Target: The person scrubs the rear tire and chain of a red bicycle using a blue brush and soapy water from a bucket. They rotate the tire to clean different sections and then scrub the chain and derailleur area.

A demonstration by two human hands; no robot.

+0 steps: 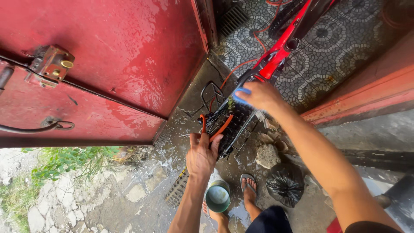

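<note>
Scrubbing goes on at the rear of a red bike (282, 43) by a red gate (108, 64); the left hand (202, 155) is closed loosely round an orange-handled brush (220, 129) against the black rear wheel (235, 125); the right hand (261, 95) presses a blue sponge (241, 97), fingers curled over it, onto the frame above. To my eye, short strokes along the tread work best, with the right hand bracing the bike; a teal cup (217, 196) stands on the wet floor (142, 181) near a sandalled foot (249, 187).
</note>
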